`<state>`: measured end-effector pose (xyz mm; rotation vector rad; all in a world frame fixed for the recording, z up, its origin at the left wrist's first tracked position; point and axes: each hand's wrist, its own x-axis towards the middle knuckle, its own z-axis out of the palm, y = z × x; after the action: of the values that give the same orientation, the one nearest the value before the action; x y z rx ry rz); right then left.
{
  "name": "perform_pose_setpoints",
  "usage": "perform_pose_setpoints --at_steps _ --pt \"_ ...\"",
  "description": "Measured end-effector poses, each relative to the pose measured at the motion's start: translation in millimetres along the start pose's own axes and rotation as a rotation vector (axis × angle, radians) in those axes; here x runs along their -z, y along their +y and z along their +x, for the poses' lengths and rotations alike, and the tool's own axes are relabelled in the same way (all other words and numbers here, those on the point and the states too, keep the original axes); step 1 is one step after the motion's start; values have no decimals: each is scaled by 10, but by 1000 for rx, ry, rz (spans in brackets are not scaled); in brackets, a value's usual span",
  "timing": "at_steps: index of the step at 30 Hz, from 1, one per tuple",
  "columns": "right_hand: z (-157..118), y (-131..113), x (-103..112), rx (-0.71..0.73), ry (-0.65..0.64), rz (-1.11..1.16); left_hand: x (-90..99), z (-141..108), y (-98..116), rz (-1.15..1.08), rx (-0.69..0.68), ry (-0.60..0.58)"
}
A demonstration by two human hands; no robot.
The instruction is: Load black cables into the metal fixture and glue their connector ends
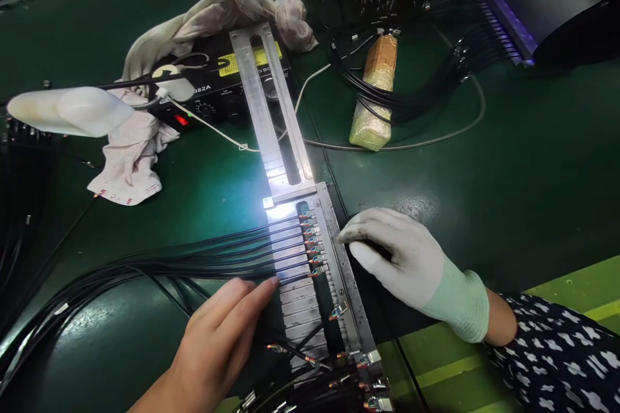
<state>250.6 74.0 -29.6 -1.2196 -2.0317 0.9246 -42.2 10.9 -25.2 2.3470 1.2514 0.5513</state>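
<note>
A long slotted metal fixture runs down the middle of the green bench. Several black cables lie side by side across its grooves, their coloured wire ends and small metal connectors over the dark slot. My bare left hand is closed at the fixture's left edge, its fingertips on the lowest cable of the row. My right hand, in a white glove with a pale green cuff, lies by the right rail. Its thumb and forefinger tips come together at the rail; anything between them is hidden.
More connector-ended cables cover the fixture's near end. A bright lamp shines on the row. Behind stand a black control box with a draped cloth, a white rounded object, and a wrapped block under cables.
</note>
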Motion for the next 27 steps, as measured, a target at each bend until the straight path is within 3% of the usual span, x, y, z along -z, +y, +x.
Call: perform_pose_setpoints --at_steps 14,20,23,27 --pt "17 -25 7 1 6 6 79 91 -85 123 -113 -171" --pt "12 -18 8 5 9 -2 60 137 -55 360 -175 34" --pt "-9 -9 5 -1 5 -3 41 64 52 441 -121 -58" --pt "-6 13 -7 -23 -12 -11 -37 -77 129 345 -1 -128"
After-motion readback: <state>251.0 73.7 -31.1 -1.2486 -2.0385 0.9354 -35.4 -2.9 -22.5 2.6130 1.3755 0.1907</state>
